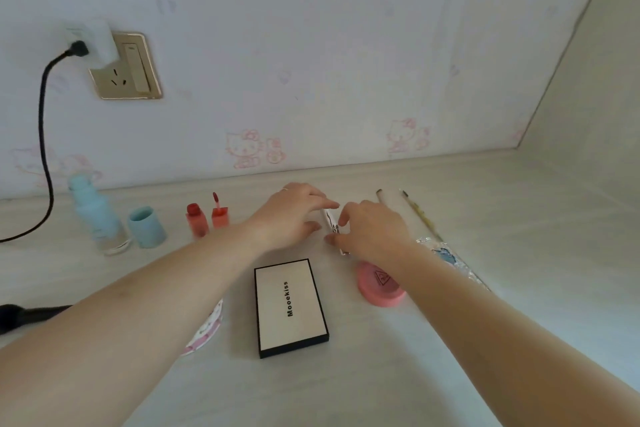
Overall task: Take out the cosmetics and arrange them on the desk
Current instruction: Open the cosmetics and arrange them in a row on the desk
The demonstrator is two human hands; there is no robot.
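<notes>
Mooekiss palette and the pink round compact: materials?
Mooekiss palette: looks like card or matte plastic, cream face with black edging and no glare. Pink round compact: likely moulded plastic, smooth satin finish with a soft sheen on its rim; the right forearm partly covers it.

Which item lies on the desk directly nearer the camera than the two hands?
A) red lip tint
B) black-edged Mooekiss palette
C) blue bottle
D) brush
B: the black-edged Mooekiss palette lies flat on the desk just on the camera side of the left hand and right hand. The blue bottle and lip tints stand off to the left, and the brush lies to the right.
</notes>
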